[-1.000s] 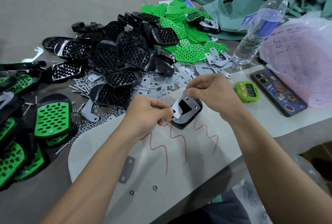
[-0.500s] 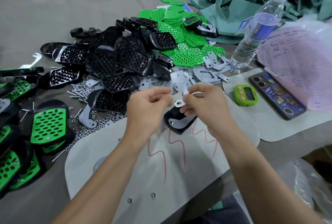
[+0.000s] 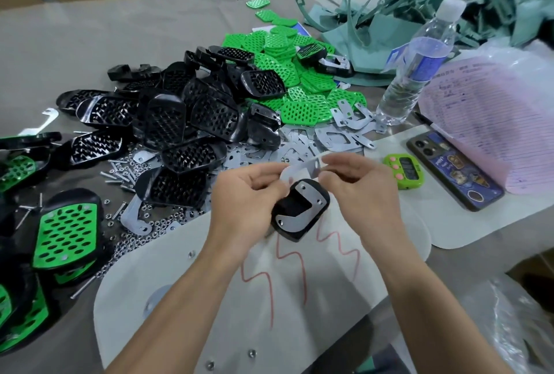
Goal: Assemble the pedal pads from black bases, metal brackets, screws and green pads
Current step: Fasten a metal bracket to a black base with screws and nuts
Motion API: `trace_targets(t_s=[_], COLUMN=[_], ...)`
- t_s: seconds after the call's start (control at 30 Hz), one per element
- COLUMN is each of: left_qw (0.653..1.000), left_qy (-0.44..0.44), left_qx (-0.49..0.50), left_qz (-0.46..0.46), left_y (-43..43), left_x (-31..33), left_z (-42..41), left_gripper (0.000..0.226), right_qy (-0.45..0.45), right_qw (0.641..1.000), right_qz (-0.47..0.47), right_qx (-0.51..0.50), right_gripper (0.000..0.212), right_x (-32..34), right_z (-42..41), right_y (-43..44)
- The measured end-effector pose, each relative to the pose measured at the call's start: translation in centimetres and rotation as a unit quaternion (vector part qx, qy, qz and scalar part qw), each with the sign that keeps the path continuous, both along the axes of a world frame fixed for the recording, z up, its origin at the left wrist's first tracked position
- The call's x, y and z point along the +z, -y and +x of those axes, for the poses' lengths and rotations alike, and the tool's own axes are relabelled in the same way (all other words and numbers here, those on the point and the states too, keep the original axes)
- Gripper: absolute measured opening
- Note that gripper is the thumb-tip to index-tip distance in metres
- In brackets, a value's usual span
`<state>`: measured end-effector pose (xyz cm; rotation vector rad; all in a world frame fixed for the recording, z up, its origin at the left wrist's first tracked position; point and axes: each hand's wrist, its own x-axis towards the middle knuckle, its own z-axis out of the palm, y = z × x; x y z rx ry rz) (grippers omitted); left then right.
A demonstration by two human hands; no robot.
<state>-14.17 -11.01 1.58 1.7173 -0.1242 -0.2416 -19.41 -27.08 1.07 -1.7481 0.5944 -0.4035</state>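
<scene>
Since half a second ago the loose bracket (image 3: 302,168) has swung from upright to lying across, long axis 9-to-3. The left hand (image 3: 248,194) pinches its 9 o'clock end and the right hand (image 3: 359,191) its 3 o'clock end, fingers curled; it's blurred, so grip detail is unclear. The black base (image 3: 295,206) lies on the white mat (image 3: 180,283) just at 6 o'clock of it, axis 1-to-7, with the seated bracket (image 3: 295,221) on it. Left hand is nearer the base.

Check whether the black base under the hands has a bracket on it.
On: a metal bracket lies across the black base, screw holes showing. The left hand and right hand hold a second bracket above.
</scene>
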Motion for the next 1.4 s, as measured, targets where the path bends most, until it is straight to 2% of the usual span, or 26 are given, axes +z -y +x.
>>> trace_targets(t_s=[0.07,0.1,0.17,0.27,0.4,0.6,0.73,0.8,1.0,1.13,1.3,1.4], left_qw=[0.994,0.991,0.989,0.990,0.994,0.985,0.955,0.942,0.953,0.955,0.975,0.982], left_qy=[-0.096,-0.117,-0.136,-0.131,-0.109,-0.089,-0.011,0.017,0.014,0.030,0.037,0.035], left_qx=[0.000,-0.010,-0.025,-0.004,0.004,-0.036,-0.040,-0.030,-0.002,-0.011,-0.025,-0.034], left_qz=[-0.057,-0.064,-0.061,-0.042,0.031,0.144,0.294,0.335,0.302,0.296,0.216,0.181], left_y=[-0.5,-0.8,-1.3,-1.6,-1.8,-1.7,-1.5,-1.5,-1.5,-1.8,-2.0,-2.0], left_x=[0.3,0.2,0.0,-0.3,-1.1,-1.2,-0.5,-0.3,-0.8,-1.4,-2.4,-3.2], left_z=[0.1,0.2,0.2,0.0,-0.3,-0.5,-0.5,-0.4,-0.9,-1.0,-1.2,-1.3], left_gripper=[0.024,0.026,0.030,0.021,0.023,0.020,0.012,0.009,0.005,0.004,0.016,0.020], right_qy=[-0.014,-0.017,-0.020,-0.055,-0.107,-0.142,-0.156,-0.160,-0.162,-0.104,-0.030,-0.015], right_qw=[1.000,0.999,0.997,0.990,0.976,0.965,0.960,0.959,0.951,0.951,0.960,0.965], right_qz=[-0.006,0.002,-0.002,-0.033,-0.111,-0.147,-0.157,-0.160,-0.203,-0.243,-0.234,-0.206], right_qx=[0.018,0.041,0.079,0.125,0.156,0.164,0.171,0.171,0.167,0.164,0.150,0.163], right_gripper=[0.024,0.023,0.016,0.014,0.016,0.018,0.020,0.017,0.016,0.013,0.007,0.020], right_x=[0.2,0.3,0.7,1.0,0.4,-0.1,0.1,-0.1,-0.7,-1.8,-3.1,-3.2], right_z=[0.4,0.6,1.1,2.0,3.1,3.8,4.3,4.4,4.7,3.7,2.4,1.9], right_y=[0.7,0.9,1.1,1.4,1.3,1.2,1.4,1.3,1.0,0.6,0.4,0.7])
